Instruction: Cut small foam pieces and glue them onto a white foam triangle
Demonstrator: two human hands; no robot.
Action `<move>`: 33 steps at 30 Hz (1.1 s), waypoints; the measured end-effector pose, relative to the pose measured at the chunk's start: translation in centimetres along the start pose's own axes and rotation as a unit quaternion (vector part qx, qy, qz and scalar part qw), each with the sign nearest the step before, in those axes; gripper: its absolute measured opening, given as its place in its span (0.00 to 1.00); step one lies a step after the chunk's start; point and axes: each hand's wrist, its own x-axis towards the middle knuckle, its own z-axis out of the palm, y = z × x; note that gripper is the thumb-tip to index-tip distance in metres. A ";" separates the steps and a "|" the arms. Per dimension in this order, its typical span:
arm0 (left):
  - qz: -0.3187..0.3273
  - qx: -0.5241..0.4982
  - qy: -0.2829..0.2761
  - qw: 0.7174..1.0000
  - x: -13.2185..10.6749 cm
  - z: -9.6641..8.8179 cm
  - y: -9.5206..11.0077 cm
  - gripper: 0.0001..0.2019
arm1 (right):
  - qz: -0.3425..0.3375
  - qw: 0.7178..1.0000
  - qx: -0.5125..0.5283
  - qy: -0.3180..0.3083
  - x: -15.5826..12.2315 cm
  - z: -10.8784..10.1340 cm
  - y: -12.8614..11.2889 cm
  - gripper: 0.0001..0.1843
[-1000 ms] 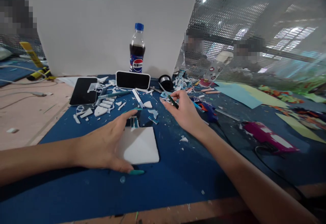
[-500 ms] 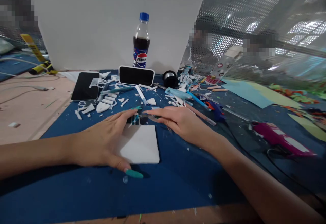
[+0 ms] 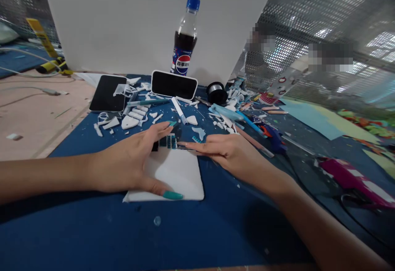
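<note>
My left hand (image 3: 129, 166) lies flat with fingers spread on a white foam sheet (image 3: 182, 176) on the blue mat (image 3: 92, 230). Its fingertips reach a small dark piece with teal stripes (image 3: 168, 141) at the sheet's far edge. My right hand (image 3: 231, 154) comes in from the right, fingers stretched along a thin dark tool (image 3: 187, 147). The tool's tip points at the striped piece.
Behind the hands lie white foam scraps (image 3: 129, 121), a marker (image 3: 179, 111), a flat black phone (image 3: 108, 93), a propped phone (image 3: 173, 85), a cola bottle (image 3: 184, 40) and a wire spool (image 3: 216, 93). A blue glue gun (image 3: 273, 137), a magenta object (image 3: 354, 178) and coloured paper (image 3: 311, 116) lie to the right.
My right hand came down from the clutter at the back, with the thin tool, to the far edge of the foam sheet. My left hand stayed on the sheet.
</note>
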 end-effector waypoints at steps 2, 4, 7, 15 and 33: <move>0.005 -0.001 -0.007 1.000 0.1 -0.2 0.1 0.59 | 0.001 1.000 -0.008 0.002 0.0 0.1 0.0 0.24; 0.008 0.001 -0.015 1.000 0.1 -0.3 0.2 0.60 | -0.002 1.000 -0.021 0.006 -0.1 0.2 0.1 0.25; 0.010 0.007 -0.013 1.000 0.2 -0.4 0.3 0.60 | -0.012 0.999 -0.033 0.014 -0.2 0.4 0.2 0.25; 0.014 0.016 -0.018 1.000 0.3 -0.4 0.4 0.58 | -0.017 0.999 -0.039 0.006 -0.1 0.3 0.0 0.26; -0.012 0.008 -0.021 1.000 0.2 -0.5 0.8 0.58 | -0.039 0.985 -0.167 0.025 -0.2 0.6 -0.5 0.33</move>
